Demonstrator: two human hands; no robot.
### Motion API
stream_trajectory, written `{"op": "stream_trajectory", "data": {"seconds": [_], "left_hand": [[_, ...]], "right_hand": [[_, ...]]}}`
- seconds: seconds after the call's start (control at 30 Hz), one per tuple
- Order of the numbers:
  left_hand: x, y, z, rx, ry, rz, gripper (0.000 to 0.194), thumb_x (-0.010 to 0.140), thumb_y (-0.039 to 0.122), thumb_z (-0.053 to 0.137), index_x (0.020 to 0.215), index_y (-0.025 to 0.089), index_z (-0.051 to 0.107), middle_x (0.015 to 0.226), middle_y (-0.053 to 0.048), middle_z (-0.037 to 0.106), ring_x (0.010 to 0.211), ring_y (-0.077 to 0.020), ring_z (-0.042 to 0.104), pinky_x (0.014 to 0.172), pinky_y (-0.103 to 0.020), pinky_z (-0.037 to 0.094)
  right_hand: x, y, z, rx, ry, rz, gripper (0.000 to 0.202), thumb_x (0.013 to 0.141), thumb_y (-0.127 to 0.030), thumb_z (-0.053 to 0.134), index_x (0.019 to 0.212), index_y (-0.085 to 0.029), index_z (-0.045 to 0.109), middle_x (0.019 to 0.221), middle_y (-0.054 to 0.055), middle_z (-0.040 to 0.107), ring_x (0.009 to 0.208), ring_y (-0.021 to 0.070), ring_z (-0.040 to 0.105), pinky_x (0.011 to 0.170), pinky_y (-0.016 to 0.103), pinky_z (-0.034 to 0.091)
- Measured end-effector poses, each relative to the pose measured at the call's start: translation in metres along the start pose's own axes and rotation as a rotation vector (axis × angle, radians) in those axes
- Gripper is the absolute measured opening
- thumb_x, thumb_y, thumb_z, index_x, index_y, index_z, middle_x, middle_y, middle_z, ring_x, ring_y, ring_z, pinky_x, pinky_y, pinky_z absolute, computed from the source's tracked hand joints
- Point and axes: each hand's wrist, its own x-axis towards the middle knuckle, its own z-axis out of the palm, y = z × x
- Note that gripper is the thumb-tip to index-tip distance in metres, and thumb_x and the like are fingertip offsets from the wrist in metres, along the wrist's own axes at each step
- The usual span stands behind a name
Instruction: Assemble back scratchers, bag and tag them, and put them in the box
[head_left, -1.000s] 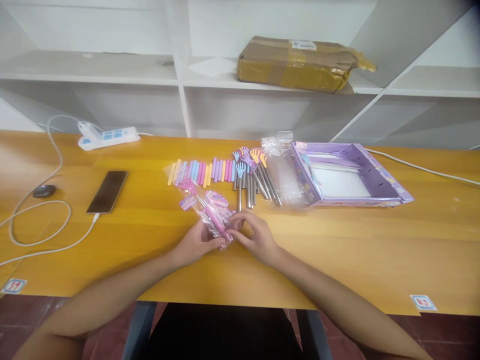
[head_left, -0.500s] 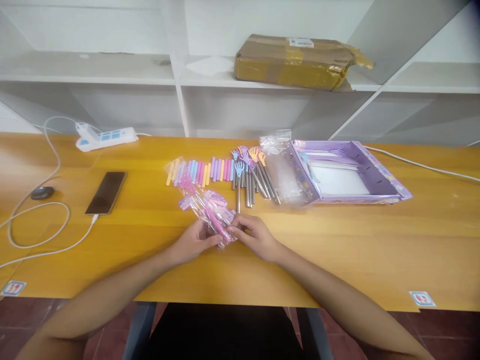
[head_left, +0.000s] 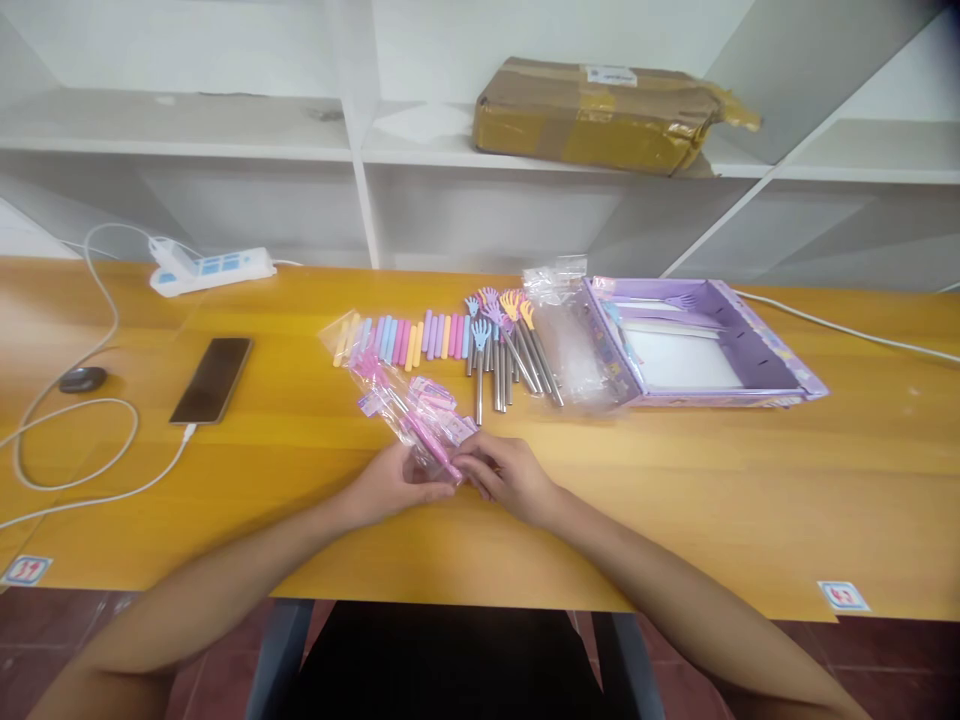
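Observation:
My left hand is closed around the lower part of a clear plastic bag holding a pink back scratcher. The scratcher's pink head points up and left, towards the coloured handles. With thumb and fingers my right hand pinches the bag's near end. Purple printed cards lie just behind the bag. Further back, several coloured handles lie in a row, in pink, purple, blue and yellow. Beside them are several metal rods with hand-shaped heads.
A purple open box with flat pieces inside stands at the right, next to clear plastic bags. On the left are a phone on a cable, a black mouse-like object and a power strip. A taped carton sits on the shelf.
The bagged pink back scratcher has shifted slightly, its head moving a little left. My right fingers have moved slightly at the bag's near end. The camera view has shifted a little.

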Motion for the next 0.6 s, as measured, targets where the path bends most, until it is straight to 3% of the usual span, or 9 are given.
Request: {"op": "stream_trajectory", "data": {"seconds": [0.23,0.4,0.6], "left_hand": [[-0.002,0.002,-0.004,0.102,0.021,-0.029,0.043,0.087,0.04,0.09,0.113,0.017,0.066,0.091,-0.006,0.076,0.08,-0.0195,0.07,0.073,-0.032,0.055],[-0.003,0.014,-0.002,0.157,-0.005,-0.001,0.036,0.093,0.046,0.083,0.107,0.016,0.069,0.084,-0.004,0.072,0.073,-0.0158,0.066,0.068,-0.029,0.052],[-0.004,0.017,0.0,0.144,-0.07,0.03,0.035,0.098,0.048,0.078,0.108,0.015,0.069,0.082,-0.001,0.066,0.073,-0.014,0.062,0.07,-0.029,0.052]], "right_hand": [[0.003,0.0,-0.002,-0.086,0.059,-0.08,0.035,0.109,-0.053,0.06,0.095,-0.023,0.072,0.073,0.001,0.07,0.064,0.0151,0.063,0.063,0.027,0.05],[0.004,-0.002,-0.002,-0.091,0.08,-0.038,0.037,0.108,-0.053,0.062,0.091,-0.021,0.07,0.069,-0.001,0.068,0.056,0.0123,0.055,0.057,0.025,0.043],[0.002,0.0,-0.002,-0.052,0.048,-0.021,0.039,0.108,-0.054,0.06,0.09,-0.02,0.065,0.073,0.0,0.066,0.06,0.0117,0.053,0.058,0.024,0.041]]}}
